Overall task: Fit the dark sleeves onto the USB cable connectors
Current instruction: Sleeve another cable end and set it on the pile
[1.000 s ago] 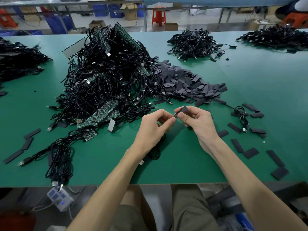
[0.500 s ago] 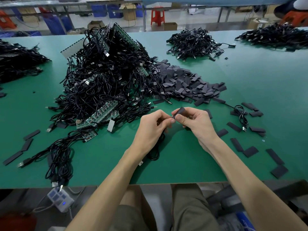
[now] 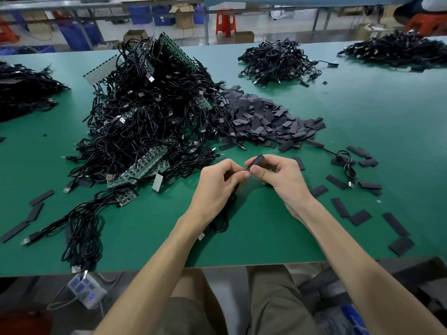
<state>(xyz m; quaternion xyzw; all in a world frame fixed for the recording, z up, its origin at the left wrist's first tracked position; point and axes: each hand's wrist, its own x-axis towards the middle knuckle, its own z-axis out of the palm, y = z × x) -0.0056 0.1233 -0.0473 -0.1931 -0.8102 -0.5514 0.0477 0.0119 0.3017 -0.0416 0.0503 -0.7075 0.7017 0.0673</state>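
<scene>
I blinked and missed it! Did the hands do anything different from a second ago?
Hardly anything. The right hand keeps pinching the dark sleeve, which looks slightly rounder now, its end by the left hand fingertips. The left hand keeps gripping the cable. The big cable pile and loose sleeves stayed put.

The green table [image 3: 362, 146] bore a big heap of black USB cables [image 3: 150, 122] tangled with circuit boards [image 3: 142, 169]. Against its right flank lay a pile of dark sleeves [image 3: 266, 119], with loose sleeves [image 3: 339, 207] scattered nearer the table's edge, and a smaller cable heap [image 3: 275, 61] lay beyond, further right.
</scene>
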